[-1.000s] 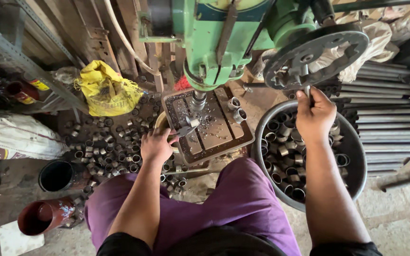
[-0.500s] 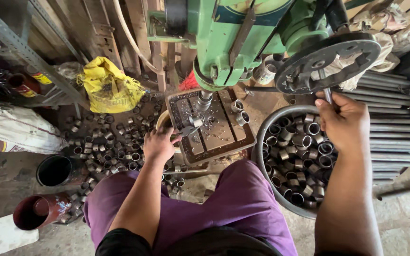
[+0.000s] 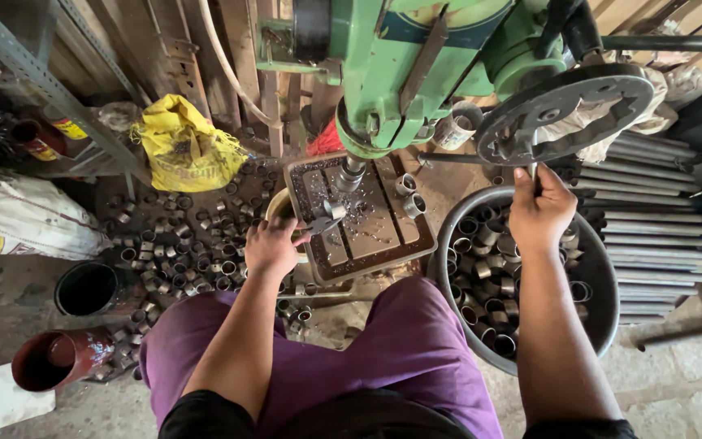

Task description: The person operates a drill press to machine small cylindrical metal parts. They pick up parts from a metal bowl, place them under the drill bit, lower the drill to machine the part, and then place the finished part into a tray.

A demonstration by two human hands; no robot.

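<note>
Both hands [image 3: 270, 244] on drill press [image 3: 416, 73]

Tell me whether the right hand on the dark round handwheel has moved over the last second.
Yes. The right hand has risen toward the dark round handwheel, away from the basin of rings.

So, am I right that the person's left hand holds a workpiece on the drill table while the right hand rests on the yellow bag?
Not quite: the head view shows the right hand gripping the handle of the drill's feed wheel, not the yellow bag. The left hand does hold a workpiece on the drill table.
</note>
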